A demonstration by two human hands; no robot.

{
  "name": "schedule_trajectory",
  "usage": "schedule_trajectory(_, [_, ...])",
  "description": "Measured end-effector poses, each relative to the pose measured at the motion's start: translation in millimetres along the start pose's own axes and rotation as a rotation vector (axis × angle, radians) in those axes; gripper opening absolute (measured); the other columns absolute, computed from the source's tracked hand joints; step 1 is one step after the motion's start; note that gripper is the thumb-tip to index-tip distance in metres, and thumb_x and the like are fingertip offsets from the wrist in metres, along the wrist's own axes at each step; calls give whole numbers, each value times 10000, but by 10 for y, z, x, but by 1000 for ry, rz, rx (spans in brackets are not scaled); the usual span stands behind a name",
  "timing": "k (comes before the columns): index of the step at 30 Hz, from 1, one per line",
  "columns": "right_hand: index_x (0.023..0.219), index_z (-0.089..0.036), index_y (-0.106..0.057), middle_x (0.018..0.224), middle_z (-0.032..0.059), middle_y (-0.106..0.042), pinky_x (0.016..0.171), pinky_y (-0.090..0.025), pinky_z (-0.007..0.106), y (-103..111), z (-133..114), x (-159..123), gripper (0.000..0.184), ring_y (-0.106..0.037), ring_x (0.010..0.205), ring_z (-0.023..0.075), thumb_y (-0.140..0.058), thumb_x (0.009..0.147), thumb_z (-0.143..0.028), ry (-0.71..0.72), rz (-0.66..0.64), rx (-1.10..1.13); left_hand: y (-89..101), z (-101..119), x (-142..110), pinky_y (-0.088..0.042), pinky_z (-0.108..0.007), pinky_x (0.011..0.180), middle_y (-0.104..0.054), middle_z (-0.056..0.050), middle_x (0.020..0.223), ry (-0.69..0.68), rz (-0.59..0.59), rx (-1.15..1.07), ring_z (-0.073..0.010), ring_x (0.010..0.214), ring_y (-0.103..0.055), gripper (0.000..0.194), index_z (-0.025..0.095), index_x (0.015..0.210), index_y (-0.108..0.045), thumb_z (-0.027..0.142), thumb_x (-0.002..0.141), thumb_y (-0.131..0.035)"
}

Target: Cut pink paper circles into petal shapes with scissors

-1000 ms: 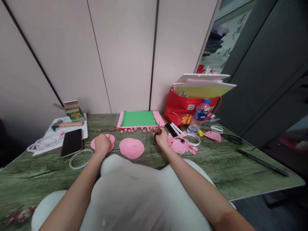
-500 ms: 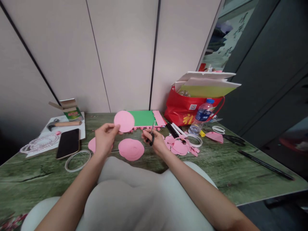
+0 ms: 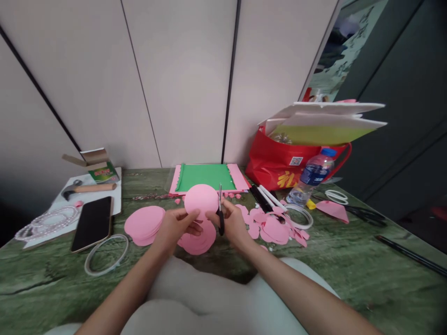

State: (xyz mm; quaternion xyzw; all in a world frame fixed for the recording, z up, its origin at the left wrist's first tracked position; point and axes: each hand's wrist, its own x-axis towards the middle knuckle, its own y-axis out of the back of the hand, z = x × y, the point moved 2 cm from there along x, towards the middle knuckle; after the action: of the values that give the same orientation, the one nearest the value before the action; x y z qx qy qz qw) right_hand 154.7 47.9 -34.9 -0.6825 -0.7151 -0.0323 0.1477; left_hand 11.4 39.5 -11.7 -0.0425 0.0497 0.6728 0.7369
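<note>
My left hand [image 3: 180, 224] pinches a round pink paper disc [image 3: 201, 200] by its lower edge, holding it up over the table. My right hand [image 3: 233, 223] is closed around a small pair of scissors [image 3: 220, 218] with black handles, blades pointing up beside the disc's right edge. Fingertips of the right hand are close to the disc's lower right edge; whether they touch it I cannot tell. Beneath both hands lies a stack of pink paper circles [image 3: 199, 243], partly covered by the left hand. Another stack of pink circles [image 3: 145, 224] rests left of my left hand.
Pink paper scraps [image 3: 275, 228], a tape roll [image 3: 303, 217] and markers [image 3: 267, 197] lie to the right. A red bag [image 3: 265, 158] and water bottle [image 3: 312, 179] stand behind. Leftward are a phone [image 3: 92, 223], hammer [image 3: 91, 187] and tape ring [image 3: 106, 255]. Green sheet [image 3: 206, 177] sits at the back.
My left hand has brought the pink disc rightward and lower, close to the scissors. The left stack is now uncovered. The view has shifted slightly.
</note>
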Motion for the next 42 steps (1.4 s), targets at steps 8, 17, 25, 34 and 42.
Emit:
schedule_trajectory(8, [691,-170,-531,597,-46,-478,528,-342,225,15,71,114,287,-423,555,104,-747,571,-316,2,-123,-46,74,-66,123,-518,-228,510,-696,-57,579,20,29,-74,-156,499,-642,184,83,692,-682,245,612,-718])
schedule_trajectory(17, [799,-156,-574,610,-40,-523,527,-348,217,-61,29,-63,366,-445,554,90,-749,568,-380,-263,-363,-34,158,-42,112,-518,-257,528,-678,-59,551,-81,231,-302,-154,505,-624,224,68,696,-662,255,592,-728])
schedule_trajectory(25, [763,-159,-570,654,-20,-515,506,-352,210,-148,-26,-264,329,-447,569,99,-737,583,-377,-195,-406,12,51,-1,-47,-459,-241,455,-613,-21,476,-78,128,-276,-110,425,-541,191,78,589,-639,233,558,-747])
schedule_trajectory(34, [740,-172,-538,647,-31,-475,522,-332,216,-157,-188,-337,314,-402,562,96,-736,576,-352,-154,-406,46,11,44,-157,-417,-225,410,-616,-38,457,-128,85,-87,-114,396,-532,221,86,541,-632,276,635,-695])
schedule_trajectory(42, [743,-176,-523,652,-29,-475,536,-335,219,-177,-187,-353,301,-403,571,100,-714,602,-360,-135,-369,42,-2,79,-172,-383,-206,370,-595,-21,425,-189,133,-17,-98,365,-501,225,101,513,-617,272,646,-677])
